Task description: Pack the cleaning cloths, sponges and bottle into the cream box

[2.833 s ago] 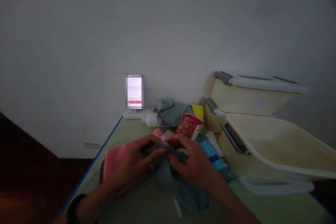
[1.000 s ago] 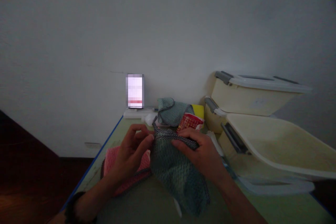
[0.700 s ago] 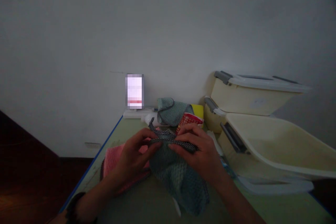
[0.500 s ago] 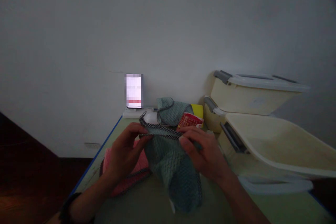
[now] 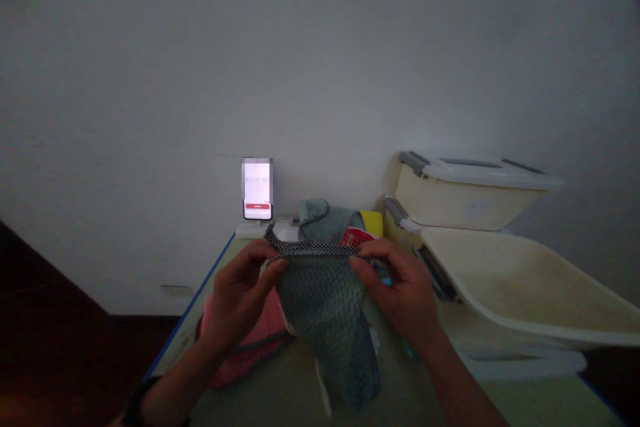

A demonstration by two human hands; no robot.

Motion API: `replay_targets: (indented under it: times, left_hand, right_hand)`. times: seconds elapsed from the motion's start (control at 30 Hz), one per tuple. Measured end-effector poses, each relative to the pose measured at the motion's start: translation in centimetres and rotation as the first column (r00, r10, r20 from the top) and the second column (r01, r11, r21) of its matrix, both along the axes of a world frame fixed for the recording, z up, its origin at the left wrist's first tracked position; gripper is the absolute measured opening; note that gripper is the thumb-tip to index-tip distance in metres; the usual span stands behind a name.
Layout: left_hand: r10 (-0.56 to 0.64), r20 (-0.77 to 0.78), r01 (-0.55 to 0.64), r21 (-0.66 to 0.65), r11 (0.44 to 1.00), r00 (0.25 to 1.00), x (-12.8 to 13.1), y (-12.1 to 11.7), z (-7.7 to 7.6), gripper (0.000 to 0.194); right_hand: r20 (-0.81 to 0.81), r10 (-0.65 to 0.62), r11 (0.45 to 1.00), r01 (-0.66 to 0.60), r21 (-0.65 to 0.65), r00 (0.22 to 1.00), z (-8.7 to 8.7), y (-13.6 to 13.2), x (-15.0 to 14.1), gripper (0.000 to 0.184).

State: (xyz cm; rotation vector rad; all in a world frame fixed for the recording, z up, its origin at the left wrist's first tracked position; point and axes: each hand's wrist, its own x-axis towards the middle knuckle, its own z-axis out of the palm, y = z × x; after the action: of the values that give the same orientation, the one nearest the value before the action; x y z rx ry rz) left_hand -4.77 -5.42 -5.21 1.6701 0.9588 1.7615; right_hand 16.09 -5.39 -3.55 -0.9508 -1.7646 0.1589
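Note:
A grey-green textured cloth (image 5: 325,313) with a black-and-white checked edge hangs in front of me. My left hand (image 5: 245,290) pinches its upper left edge between thumb and fingers. At the upper right edge my right hand (image 5: 400,287) pinches it the same way. The edge between the hands is stretched nearly straight, and the rest drapes down over the table (image 5: 270,393). Partly behind my left forearm lies a pink cloth (image 5: 265,323) with a dark border.
A lit phone (image 5: 257,188) stands against the wall. Another grey-green cloth (image 5: 330,219), a red packet (image 5: 356,236) and a yellow item (image 5: 371,221) lie at the back. On the right are a lidded cream box (image 5: 460,199) and an open cream bin (image 5: 525,280).
My hands have drawn slightly apart, pulling the cloth's top edge straighter. Its hanging part is spread flatter. The view has tilted up a little.

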Motion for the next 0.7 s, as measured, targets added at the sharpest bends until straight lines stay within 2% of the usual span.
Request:
replay_targets:
  times: [0.1,0.2,0.3,0.4,0.5,0.6,0.7]
  left_hand:
    - [-0.017,0.064,0.018,-0.012,1.0,0.998,0.7,0.9,3.6,0.012]
    - [-0.13,0.054,0.13,0.002,0.991,0.99,1.1,2.0,7.7,0.015]
    - [-0.246,-0.037,0.246,-0.012,0.969,0.969,1.6,2.8,10.1,0.014]
    - [-0.334,-0.226,0.323,-0.087,0.943,0.915,2.3,3.4,10.1,0.012]
    - [-0.323,-0.373,0.303,-0.113,0.946,0.87,2.7,4.3,9.1,0.009]
    - [-0.319,-0.409,0.305,-0.1,0.947,0.855,1.9,5.1,8.6,0.008]
    - [-0.315,-0.372,0.31,-0.076,0.948,0.873,0.5,5.3,8.5,0.009]
  right_hand:
    - [-0.132,0.009,1.0,-0.01,-0.006,0.991,2.7,1.1,0.0,0.009]
    - [-0.285,0.064,0.998,-0.058,0.027,0.956,5.6,1.9,0.3,0.01]
    - [-0.434,0.078,0.996,-0.085,0.004,0.897,7.0,2.4,0.9,0.011]
    - [-0.443,0.034,0.992,-0.085,-0.095,0.896,7.0,2.8,1.7,0.015]
    - [-0.329,0.051,0.971,-0.124,-0.204,0.943,6.9,2.9,2.4,0.017]
    - [-0.194,0.083,0.963,-0.129,-0.238,0.977,7.4,2.5,3.0,0.015]
    - [-0.065,0.054,0.972,-0.068,-0.224,0.996,8.2,1.7,3.4,0.011]
